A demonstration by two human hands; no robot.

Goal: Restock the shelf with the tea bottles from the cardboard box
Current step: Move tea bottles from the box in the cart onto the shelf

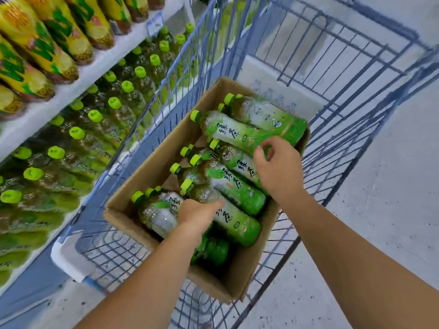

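Plenty left tbh: box (pixel 247 269) in cart (pixel 111 248) loaded with bottles (pixel 237 188) lying flat. Shelf (pixel 95 74) at left looks mostly stocked. Left hand (pixel 199 214) on near bottle (pixel 237 222), can't tell if fingers clamped. Right hand (pixel 278 169) fingers apart, hovering at far bottle (pixel 237 132), holding nothing.

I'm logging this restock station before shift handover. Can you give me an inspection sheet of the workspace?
Surface: blue wire cart carries the cardboard box.
Job's things: tea bottles lie on their sides in the box; shelf holds standing green-capped rows.
Clutter: nothing seen.
Hands: left hand rests on a bottle, grip unclear; right hand loosely curled over another, no grip seen.
Cables: nothing seen.
Surroundings: pale floor; yellow-labelled bottles on the upper shelf.
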